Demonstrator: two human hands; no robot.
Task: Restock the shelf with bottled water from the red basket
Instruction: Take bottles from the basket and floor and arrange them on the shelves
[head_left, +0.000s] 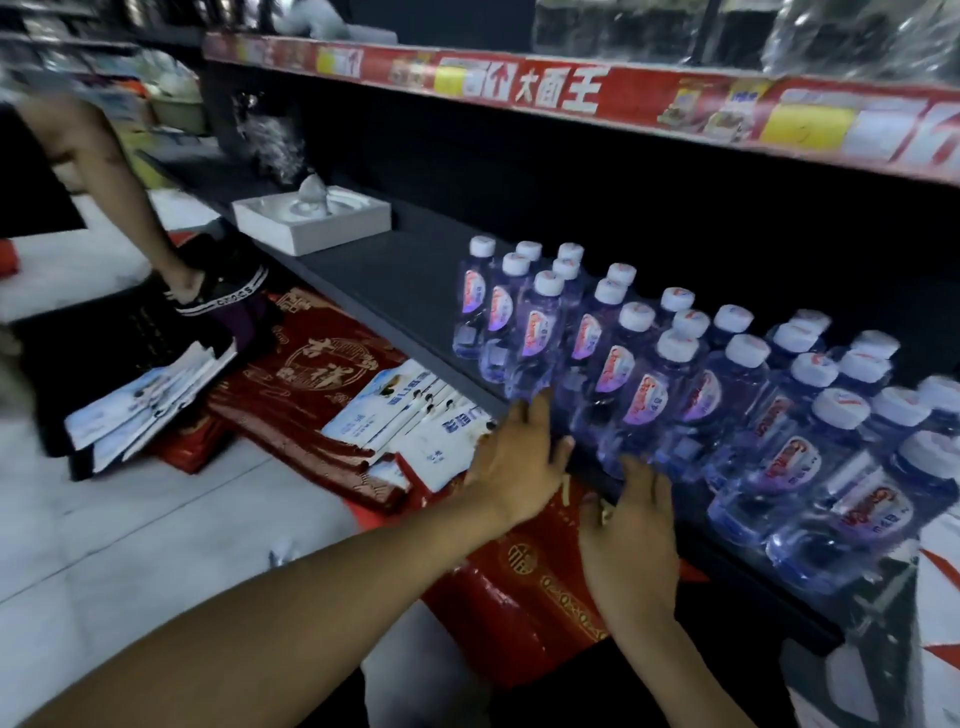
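The clear plastic water bottles with white caps and red-and-purple labels stand upright in close rows on the dark grey shelf, filling its span from the centre out toward 3 and 4 o'clock. The left hand, just at 7 o'clock of the front bottles, has its fingers straight and apart, tips touching a bottle's base. The right hand, at 5 o'clock of the left one, lies flat with straight fingers against the bases of the front row; neither hand grips anything. At 10 o'clock on the shelf sits a shallow white square box. Red gold-patterned packs and white-and-blue packets lie on the pale floor below the shelf edge.
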